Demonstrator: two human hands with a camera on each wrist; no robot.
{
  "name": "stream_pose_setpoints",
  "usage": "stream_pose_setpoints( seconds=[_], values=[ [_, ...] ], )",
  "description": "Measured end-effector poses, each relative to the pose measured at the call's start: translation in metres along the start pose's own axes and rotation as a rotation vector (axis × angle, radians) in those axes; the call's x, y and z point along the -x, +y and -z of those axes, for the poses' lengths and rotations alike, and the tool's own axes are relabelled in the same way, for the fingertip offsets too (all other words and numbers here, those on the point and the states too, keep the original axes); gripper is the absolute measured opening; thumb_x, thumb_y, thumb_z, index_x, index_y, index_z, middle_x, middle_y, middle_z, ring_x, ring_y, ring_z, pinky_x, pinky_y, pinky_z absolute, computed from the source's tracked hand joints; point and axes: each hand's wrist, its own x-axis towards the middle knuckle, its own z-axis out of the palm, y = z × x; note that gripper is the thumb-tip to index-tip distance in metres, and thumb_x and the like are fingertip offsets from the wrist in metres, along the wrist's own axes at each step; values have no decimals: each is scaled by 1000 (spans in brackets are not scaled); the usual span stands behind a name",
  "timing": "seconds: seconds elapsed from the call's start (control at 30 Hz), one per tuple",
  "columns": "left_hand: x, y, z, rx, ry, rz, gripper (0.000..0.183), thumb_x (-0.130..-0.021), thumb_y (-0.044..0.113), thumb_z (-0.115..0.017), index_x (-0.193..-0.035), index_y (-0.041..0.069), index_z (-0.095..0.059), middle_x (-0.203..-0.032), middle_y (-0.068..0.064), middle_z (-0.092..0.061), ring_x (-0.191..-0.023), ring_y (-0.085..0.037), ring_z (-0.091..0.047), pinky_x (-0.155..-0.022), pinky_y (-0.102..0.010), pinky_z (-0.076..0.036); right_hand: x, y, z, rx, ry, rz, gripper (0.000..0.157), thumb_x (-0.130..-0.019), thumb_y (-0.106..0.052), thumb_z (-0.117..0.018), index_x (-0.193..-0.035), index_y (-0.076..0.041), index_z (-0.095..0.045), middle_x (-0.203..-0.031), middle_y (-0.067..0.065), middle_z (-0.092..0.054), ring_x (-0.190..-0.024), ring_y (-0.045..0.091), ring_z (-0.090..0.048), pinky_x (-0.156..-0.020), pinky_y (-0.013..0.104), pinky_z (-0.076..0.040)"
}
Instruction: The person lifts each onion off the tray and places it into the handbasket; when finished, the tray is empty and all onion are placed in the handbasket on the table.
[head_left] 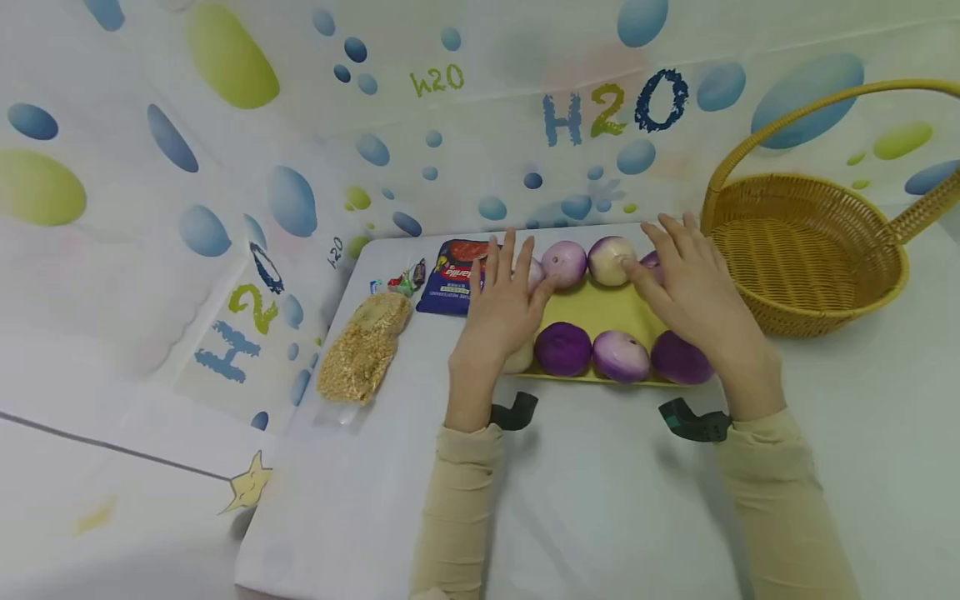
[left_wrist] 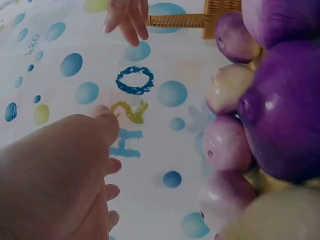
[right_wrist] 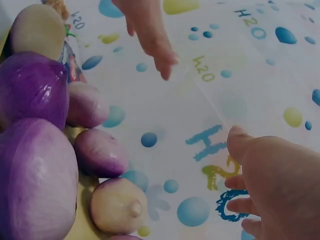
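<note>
Purple and whitish onions stand in two rows on a yellow tray (head_left: 596,310). In the back row are a pale purple onion (head_left: 564,264) and a white-and-purple onion (head_left: 611,260); dark purple onions (head_left: 562,349) are among the front ones. My left hand (head_left: 501,308) is held over the tray's left end, fingers spread and straight, hiding part of the onions there. Over the right end my right hand (head_left: 693,292) has its fingers extended and grips nothing. Both wrist views show the left hand (left_wrist: 65,170) and right hand (right_wrist: 280,185) raised apart from the onions.
A wicker basket (head_left: 810,317) with a tall handle stands right of the tray. To the left lie a blue packet (head_left: 442,302), small wrapped sweets (head_left: 408,279) and a clear bag of yellowish grains (head_left: 367,350). A patterned sheet (head_left: 480,150) hangs behind the white table (head_left: 600,483).
</note>
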Motion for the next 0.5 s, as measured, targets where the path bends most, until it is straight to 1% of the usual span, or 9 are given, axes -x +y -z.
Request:
stream_pose_setpoints(
  seconds=[0.1,0.2,0.3,0.4,0.5],
  values=[
    [13,-19,0,32,-1,10,71,-94,64,-17,-153,27,1,-158,1,13,-141,-18,20,-115,-49,4,3,-2,0,-15,-19,29,66,-99,-51,-32,-149,-8,-26,-155,17,-16,-144,32,4,-112,58,0],
    [28,-35,-3,51,-23,-3,75,-95,62,-28,-153,23,-3,-159,-2,7,-144,-23,10,-115,-51,-3,14,2,1,-16,-31,41,64,-99,-50,-35,-147,-7,-31,-154,17,-21,-144,33,-1,-112,61,-4],
    [41,-47,-9,74,-48,-22,80,-93,63,-35,-153,19,-7,-159,-5,2,-144,-24,4,-115,-50,-6,30,13,0,-17,-44,50,64,-97,-49,-41,-144,-5,-35,-150,18,-28,-141,39,-13,-110,62,-12],
    [50,-56,-16,133,-71,-36,87,-89,68,-39,-153,16,-10,-159,-6,-3,-144,-25,-2,-115,-51,-9,46,25,-4,-59,-54,38,67,-94,-48,-51,-142,-3,-38,-145,21,-34,-134,44,-26,-106,63,-20],
    [56,-62,-21,235,-111,-38,94,-85,71,-45,-153,14,-12,-158,-5,-7,-144,-26,-9,-113,-54,-14,60,35,-10,-122,-32,30,68,-89,-43,-62,-140,-3,-41,-140,21,-39,-128,45,-34,-103,63,-28]
  ],
)
